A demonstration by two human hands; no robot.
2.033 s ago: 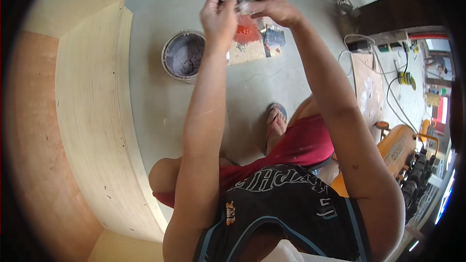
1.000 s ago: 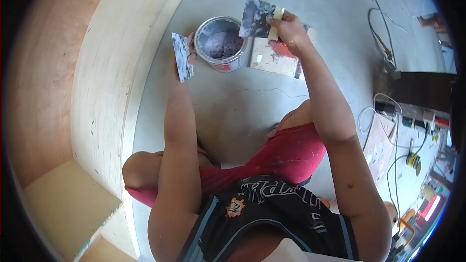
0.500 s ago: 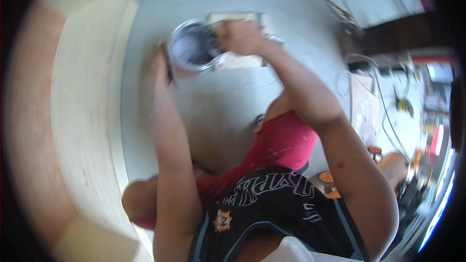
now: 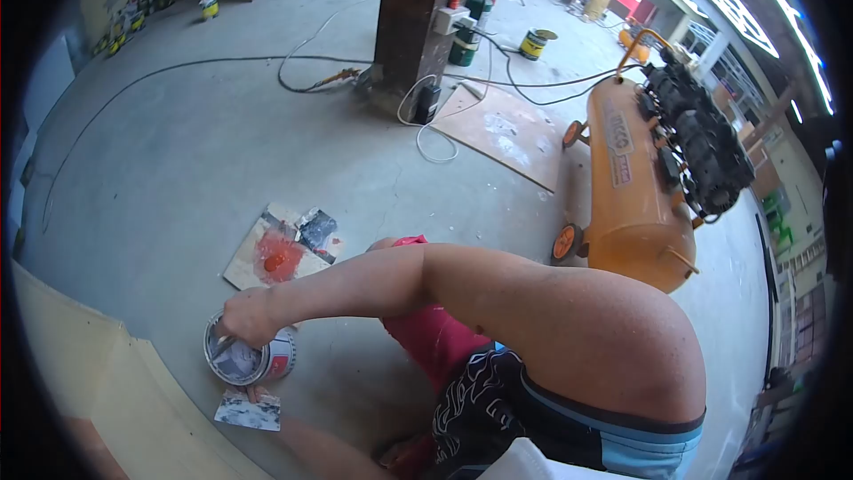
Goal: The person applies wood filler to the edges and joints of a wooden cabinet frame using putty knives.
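A round metal can (image 4: 283, 354) of pale grey putty (image 4: 238, 361) stands tilted on the floor beside a pale wooden panel. My right hand (image 4: 250, 316) is closed over its mouth, gripping a putty knife (image 4: 221, 346) whose thin grey edge shows below the fist, reaching inside. Against the can's near side, the fingers of my left hand (image 4: 257, 394) hold a broad flat scraper (image 4: 248, 412), its pale face smeared with dark grey. Part of the left hand is hidden behind the scraper and can.
Past the can lies a board (image 4: 244, 260) with red paste (image 4: 275, 262) and a dark-smeared plate (image 4: 317, 230). The wooden panel (image 4: 111, 364) borders my left. An orange air compressor (image 4: 622, 178) stands at right, near a column (image 4: 407, 27), a hose (image 4: 178, 62) and a flat sheet (image 4: 502, 135).
My view has swung toward the compressor and column. My right hand has gone from beside the can's rim to over its mouth. The scraper in my left hand now shows.
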